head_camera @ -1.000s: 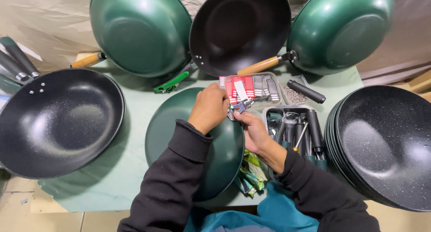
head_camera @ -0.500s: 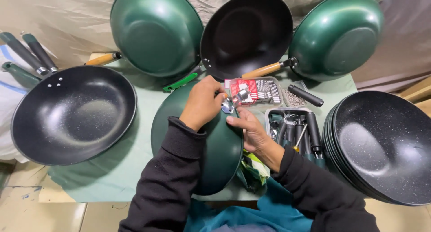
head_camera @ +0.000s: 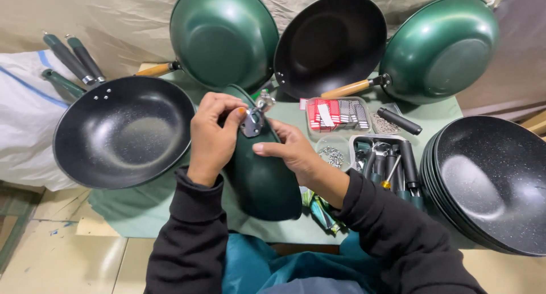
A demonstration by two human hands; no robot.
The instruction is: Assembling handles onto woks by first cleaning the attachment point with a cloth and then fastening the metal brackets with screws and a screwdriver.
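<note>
Green-covered table (head_camera: 142,208) ringed with woks, hands working at its middle.
Between a black wok (head_camera: 122,132) and tool tray (head_camera: 387,160), the green wok (head_camera: 264,177) stands tilted on edge; left hand (head_camera: 213,137) pinches its metal bracket (head_camera: 252,122), right hand (head_camera: 287,149) lies spread against its side.

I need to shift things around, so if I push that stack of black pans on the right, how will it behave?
The stack of black pans is probably heavy, with several rims nested together. The rounded bottoms suggest it may rock rather than slide. It seems to overhang the green table, so it could tip off.
</note>
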